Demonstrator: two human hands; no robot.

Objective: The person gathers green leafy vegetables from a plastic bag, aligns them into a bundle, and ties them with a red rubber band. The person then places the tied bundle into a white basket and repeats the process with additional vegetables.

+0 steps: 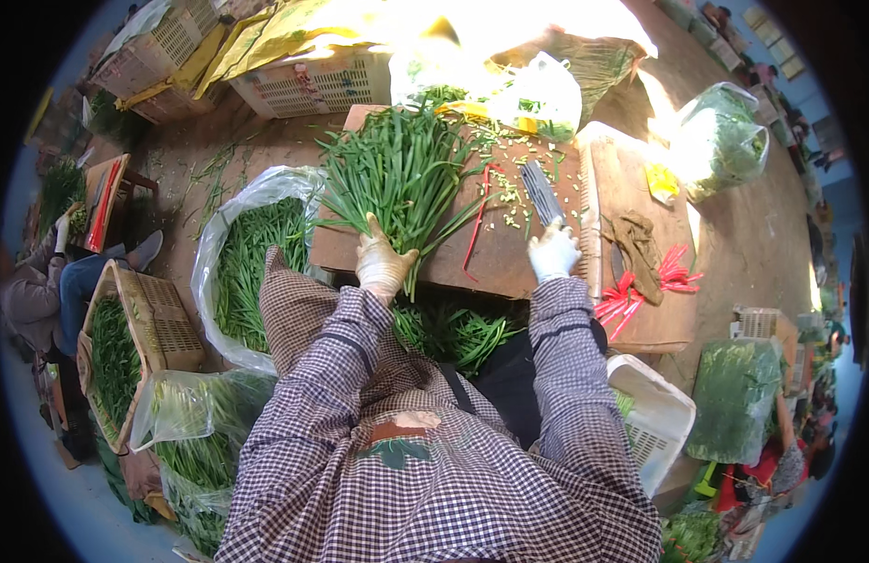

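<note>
A large bunch of long green leaves, apparently garlic chives [395, 165], lies across a wooden board [434, 255] in front of me. My left hand [383, 259], in a stained glove, grips the near end of the bunch, some leaf tips hanging below it. To the right, my right hand [554, 252], in a white glove, holds a knife [541, 191] with a broad grey blade pointing away from me. The fingers hide its handle. Between the bunch and the blade lies a red tie strip [478, 222]. Pale cut stem pieces [508, 188] are scattered around the knife.
An upturned crate with a brown top [663, 281] stands at right, bearing a brown cloth [635, 257] and red ties [677, 271]. Left of the board is a clear plastic bag [213, 246] of cut greens. Beyond are slatted crates [322, 81]; a seated person [37, 302] is at far left.
</note>
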